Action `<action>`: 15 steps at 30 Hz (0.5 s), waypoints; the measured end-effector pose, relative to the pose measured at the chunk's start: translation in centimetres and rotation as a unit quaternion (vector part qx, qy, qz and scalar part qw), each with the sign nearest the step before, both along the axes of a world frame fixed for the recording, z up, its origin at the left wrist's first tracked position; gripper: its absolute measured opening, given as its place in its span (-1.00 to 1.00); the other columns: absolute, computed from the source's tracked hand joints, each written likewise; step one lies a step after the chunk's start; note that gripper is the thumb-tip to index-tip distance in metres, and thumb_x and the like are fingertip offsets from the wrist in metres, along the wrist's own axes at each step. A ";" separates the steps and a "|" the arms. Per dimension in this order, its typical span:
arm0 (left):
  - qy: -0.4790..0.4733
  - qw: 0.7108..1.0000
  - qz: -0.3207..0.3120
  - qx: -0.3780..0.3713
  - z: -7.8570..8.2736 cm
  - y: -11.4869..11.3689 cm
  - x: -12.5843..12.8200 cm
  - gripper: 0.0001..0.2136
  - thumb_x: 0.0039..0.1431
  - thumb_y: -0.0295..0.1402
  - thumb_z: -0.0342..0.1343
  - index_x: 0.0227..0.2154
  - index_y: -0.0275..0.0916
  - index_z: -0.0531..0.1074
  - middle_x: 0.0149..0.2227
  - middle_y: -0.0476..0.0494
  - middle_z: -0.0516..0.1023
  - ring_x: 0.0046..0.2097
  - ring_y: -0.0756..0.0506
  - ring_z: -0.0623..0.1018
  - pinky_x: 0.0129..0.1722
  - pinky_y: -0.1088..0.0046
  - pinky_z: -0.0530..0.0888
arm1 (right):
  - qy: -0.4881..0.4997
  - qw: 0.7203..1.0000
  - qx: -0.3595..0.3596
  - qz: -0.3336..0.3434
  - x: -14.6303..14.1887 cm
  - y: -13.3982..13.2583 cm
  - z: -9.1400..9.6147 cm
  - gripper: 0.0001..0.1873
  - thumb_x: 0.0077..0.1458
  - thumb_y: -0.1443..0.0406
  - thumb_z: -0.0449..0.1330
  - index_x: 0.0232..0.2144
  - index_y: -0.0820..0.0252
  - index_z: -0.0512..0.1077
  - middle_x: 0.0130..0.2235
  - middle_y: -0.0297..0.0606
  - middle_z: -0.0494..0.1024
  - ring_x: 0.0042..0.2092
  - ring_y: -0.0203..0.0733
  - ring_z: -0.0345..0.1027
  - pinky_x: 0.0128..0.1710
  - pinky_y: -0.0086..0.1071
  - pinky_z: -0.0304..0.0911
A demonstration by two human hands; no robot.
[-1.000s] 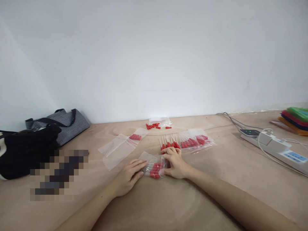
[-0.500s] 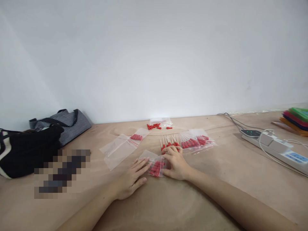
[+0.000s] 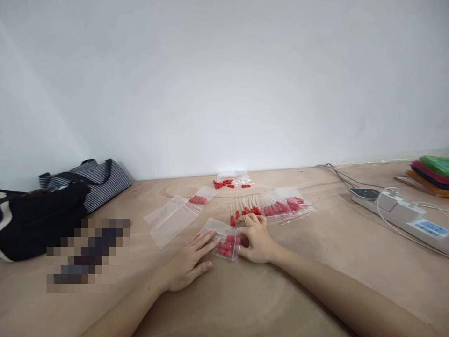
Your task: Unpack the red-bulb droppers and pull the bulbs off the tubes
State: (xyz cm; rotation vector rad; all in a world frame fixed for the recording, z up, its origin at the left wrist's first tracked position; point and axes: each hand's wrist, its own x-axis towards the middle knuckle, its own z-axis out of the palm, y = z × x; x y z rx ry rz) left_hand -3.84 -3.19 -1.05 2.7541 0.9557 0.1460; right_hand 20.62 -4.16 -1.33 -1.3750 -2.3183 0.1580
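Note:
My left hand [image 3: 189, 262] lies flat on the table with fingers stretched out, the fingertips resting on the left part of a clear zip bag [image 3: 211, 225]. Inside the bag are several droppers with red rubber bulbs [image 3: 225, 248], bulbs toward the right. My right hand [image 3: 257, 241] is curled at the bag's right edge, thumb and index finger closed around that edge; what lies between them is partly hidden. Its other fingertips are by a row of loose droppers [image 3: 246, 210] with clear tips pointing away. One dropper [image 3: 232, 220] lies slightly apart, left of that row.
Filled bags of droppers [image 3: 280, 206] lie right of the row. Farther left is another zip bag [image 3: 171, 222]. Loose red bulbs [image 3: 222, 183] lie near the wall. A power strip [image 3: 403, 215] with cables, coloured folders [image 3: 430, 173], a striped bag [image 3: 101, 182] and a black bag [image 3: 42, 220] flank the table.
My right fingers have shifted slightly, and the leftmost loose dropper now shows apart from the row. The zip bag has moved a little under my left fingertips, which stay flat.

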 end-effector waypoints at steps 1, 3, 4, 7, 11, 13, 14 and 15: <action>0.002 1.000 0.000 -0.004 0.1 0.0 0.0 -0.51 0.20 -0.15 -0.17 0.16 0.06 -0.16 0.24 0.00 -0.13 0.22 -0.18 0.00 0.15 0.12 0.02 | 0.001 1.000 0.000 -0.004 0.0 0.0 0.0 -0.76 -0.13 0.13 0.16 -0.35 0.04 0.44 -0.07 -0.28 0.29 -0.03 -0.09 0.03 -0.07 -0.12 -0.18; 0.005 1.000 -0.001 -0.009 0.2 0.0 0.0 -0.52 0.20 -0.15 -0.18 0.16 0.07 -0.16 0.24 0.01 -0.12 0.22 -0.17 0.01 0.15 0.12 0.03 | 0.001 1.000 0.001 -0.008 0.1 -0.1 0.1 -0.78 -0.18 0.15 0.18 -0.43 0.10 0.44 -0.08 -0.28 0.30 -0.04 -0.09 0.05 -0.05 -0.11 -0.20; 0.005 1.000 -0.001 -0.010 0.2 0.0 0.0 -0.52 0.20 -0.15 -0.18 0.16 0.08 -0.16 0.23 0.01 -0.12 0.22 -0.17 0.01 0.15 0.12 0.04 | 0.000 1.000 0.003 -0.009 0.2 -0.1 0.2 -0.80 -0.20 0.16 0.18 -0.47 0.12 0.43 -0.08 -0.28 0.30 -0.04 -0.08 0.05 -0.05 -0.11 -0.21; 0.008 1.000 -0.001 -0.013 0.3 -0.1 0.1 -0.53 0.20 -0.15 -0.19 0.15 0.09 -0.15 0.23 0.02 -0.10 0.21 -0.17 0.03 0.14 0.13 0.06 | -0.001 1.000 0.012 -0.011 1.0 -0.1 0.4 -0.87 -0.28 0.23 0.19 -0.57 0.15 0.40 -0.10 -0.29 0.31 -0.04 -0.08 0.05 -0.03 -0.11 -0.23; 0.004 1.000 0.014 -0.017 0.5 -0.2 0.0 -0.54 0.19 -0.14 -0.18 0.15 0.09 -0.11 0.23 0.02 -0.06 0.21 -0.17 0.04 0.14 0.12 0.06 | -0.011 1.000 0.016 -0.023 2.9 -0.2 0.7 -0.87 -0.31 0.27 0.17 -0.55 0.16 0.39 -0.16 -0.28 0.33 -0.08 -0.08 0.08 -0.06 -0.10 -0.21; 0.011 0.999 0.027 -0.030 0.8 -0.3 -0.2 -0.55 0.19 -0.13 -0.18 0.14 0.08 -0.08 0.22 0.00 -0.04 0.21 -0.17 0.04 0.13 0.10 0.07 | -0.031 0.999 0.008 -0.027 3.8 -0.3 0.9 -0.83 -0.30 0.26 0.17 -0.52 0.16 0.38 -0.21 -0.27 0.35 -0.13 -0.10 0.11 -0.09 -0.12 -0.17; 0.017 0.999 0.034 -0.039 1.0 -0.3 -0.2 -0.55 0.19 -0.13 -0.19 0.14 0.08 -0.07 0.22 0.00 -0.04 0.21 -0.17 0.04 0.13 0.10 0.08 | -0.039 0.999 0.004 -0.027 4.1 -0.4 1.0 -0.80 -0.29 0.24 0.18 -0.48 0.16 0.38 -0.23 -0.26 0.36 -0.16 -0.11 0.12 -0.11 -0.14 -0.15; 0.023 0.998 0.039 -0.048 1.2 -0.4 -0.3 -0.55 0.19 -0.13 -0.19 0.14 0.07 -0.05 0.22 -0.02 -0.03 0.21 -0.17 0.04 0.12 0.10 0.09 | -0.044 0.999 0.000 -0.023 4.2 -0.5 1.1 -0.76 -0.27 0.22 0.18 -0.44 0.15 0.37 -0.25 -0.26 0.37 -0.18 -0.11 0.13 -0.13 -0.15 -0.13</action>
